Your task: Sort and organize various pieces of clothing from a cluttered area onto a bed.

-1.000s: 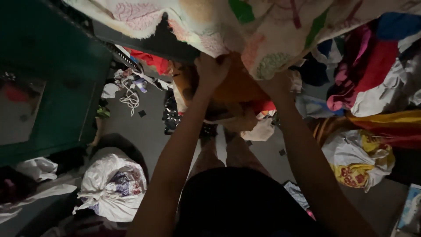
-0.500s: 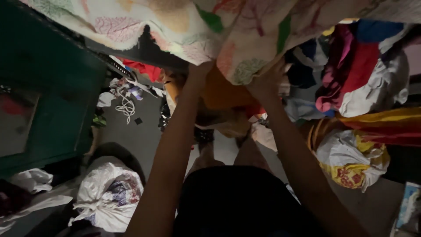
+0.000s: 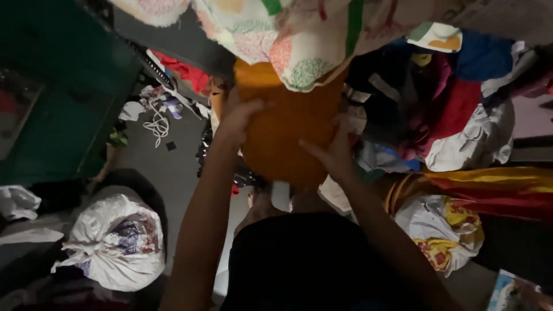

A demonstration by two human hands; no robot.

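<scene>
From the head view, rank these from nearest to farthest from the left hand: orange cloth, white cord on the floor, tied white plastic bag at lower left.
1. Orange cloth: the left hand rests on its left edge, touching it.
2. White cord: on the grey floor, off to the hand's left.
3. Tied white plastic bag: lower left, beside the person's arm, farthest.

Two hands (image 3: 242, 118), two tied bags (image 3: 112, 242).

Dim, grainy picture: light falls from above on the patterned cloth (image 3: 299, 40), lower half sinks into shadow.
</scene>
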